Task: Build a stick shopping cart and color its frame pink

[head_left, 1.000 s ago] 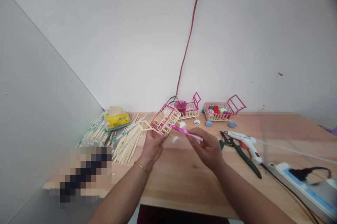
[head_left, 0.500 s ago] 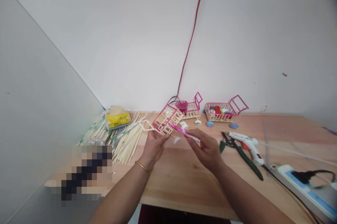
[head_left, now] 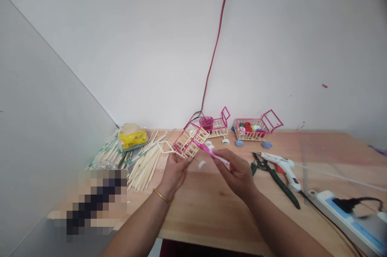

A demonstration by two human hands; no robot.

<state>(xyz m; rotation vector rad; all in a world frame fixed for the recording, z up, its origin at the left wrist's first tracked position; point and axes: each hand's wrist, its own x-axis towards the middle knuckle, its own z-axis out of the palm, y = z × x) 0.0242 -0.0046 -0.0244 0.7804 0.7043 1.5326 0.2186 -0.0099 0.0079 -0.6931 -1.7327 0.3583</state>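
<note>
My left hand (head_left: 174, 171) grips a small cart frame (head_left: 189, 141) built of pale sticks with pink edges, tilted above the wooden table (head_left: 211, 204). My right hand (head_left: 238, 173) pinches a pink brush (head_left: 210, 152), whose tip rests against the frame's near edge. A white bottle cap (head_left: 202, 164) lies on the table just below the brush. Both wrists rise from the bottom of the view, and a gold bangle circles the left one.
Bundles of pale sticks (head_left: 142, 160) and a yellow packet (head_left: 132, 136) lie at the left. Behind stand a pink paint cup (head_left: 207, 122) and two finished stick carts (head_left: 255, 127). Pliers (head_left: 272, 174), a glue gun (head_left: 282, 166) and a power strip (head_left: 347, 212) lie at the right.
The hands, frame and brush have hardly moved; the brush tip stays at the frame's edge. The view has shifted slightly.
</note>
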